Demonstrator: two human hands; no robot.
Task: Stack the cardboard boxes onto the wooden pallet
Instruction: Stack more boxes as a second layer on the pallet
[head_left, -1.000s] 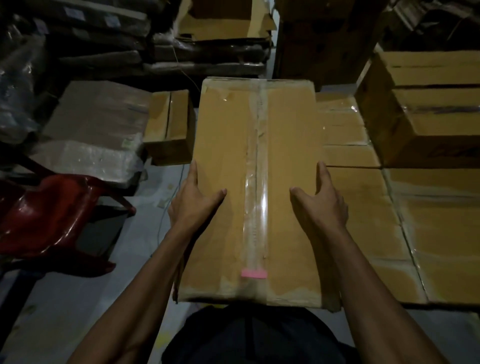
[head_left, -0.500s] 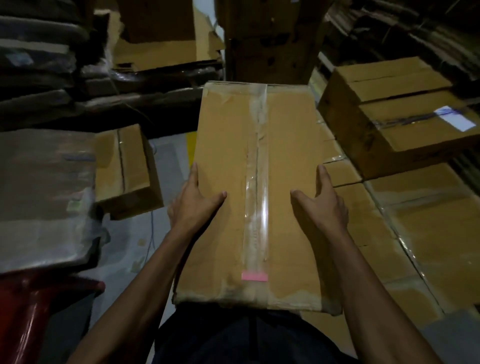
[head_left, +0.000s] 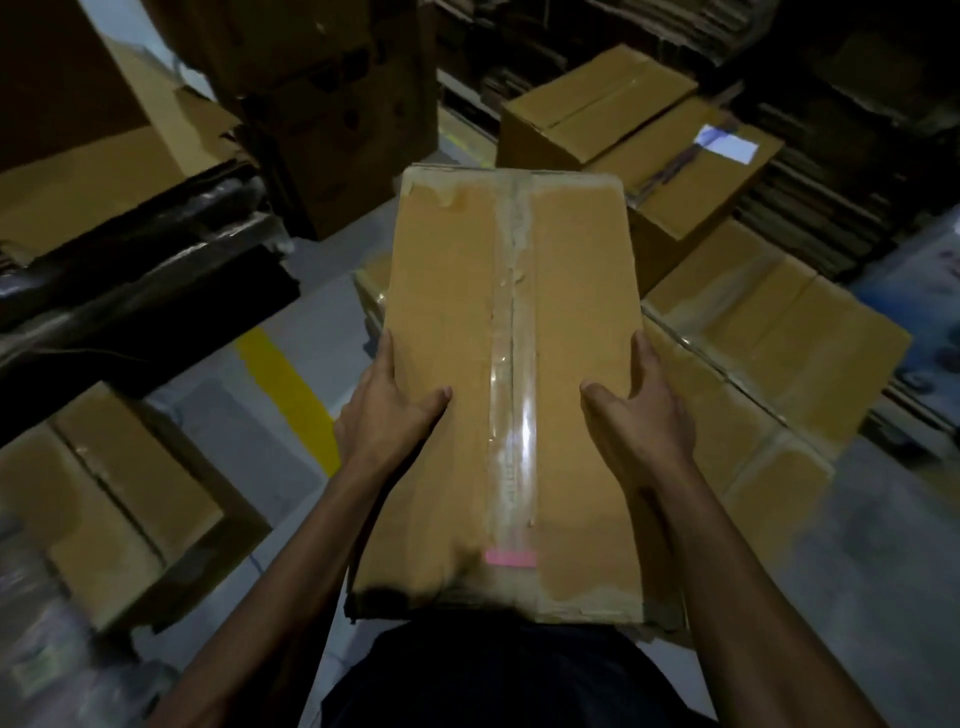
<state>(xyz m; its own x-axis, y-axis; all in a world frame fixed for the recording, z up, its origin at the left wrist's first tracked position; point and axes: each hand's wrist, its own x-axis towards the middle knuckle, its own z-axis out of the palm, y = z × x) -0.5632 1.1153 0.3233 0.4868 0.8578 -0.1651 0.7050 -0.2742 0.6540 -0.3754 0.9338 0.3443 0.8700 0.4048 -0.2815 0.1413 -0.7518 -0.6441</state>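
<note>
fingers: wrapped round both long sides, thumbs laid flat on top | left hand (head_left: 387, 415) and right hand (head_left: 641, 415): long taped box (head_left: 457, 322) is held between them | box: carried over stacked boxes (head_left: 769, 332) on the floor

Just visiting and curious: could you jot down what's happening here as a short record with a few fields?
Carried: long brown cardboard box, clear tape along its top seam
Left hand: grips the box's left edge
Right hand: grips the box's right edge
Ahead right: flat layer of brown boxes, stacked box with white label on it
Floor: grey, yellow stripe
</note>
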